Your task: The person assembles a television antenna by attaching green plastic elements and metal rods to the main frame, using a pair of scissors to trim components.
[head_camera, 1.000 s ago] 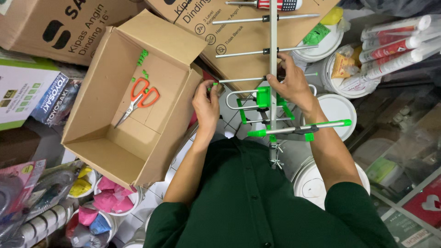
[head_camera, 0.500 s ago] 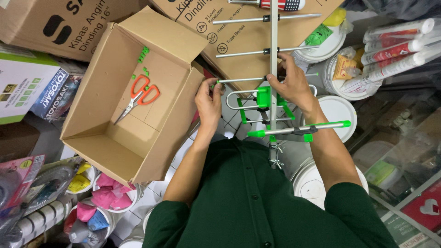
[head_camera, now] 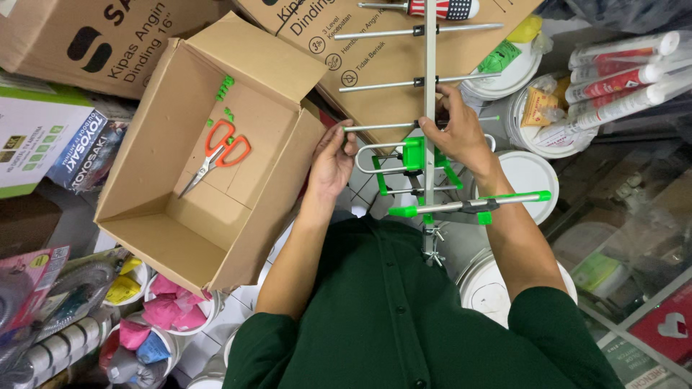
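Silver metal antenna with green plastic fittings (head_camera: 429,108) stands upright; right hand (head_camera: 458,137) grips its boom, left hand (head_camera: 331,162) pinches a crossbar tip at 9 o'clock.

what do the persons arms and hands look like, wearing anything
Both arms come out of a dark green button-front shirt with short sleeves ending above the elbows, so the forearms are bare. The left hand and right hand wear no gloves. No watch, ring or bracelet shows on either wrist or on the fingers in view.
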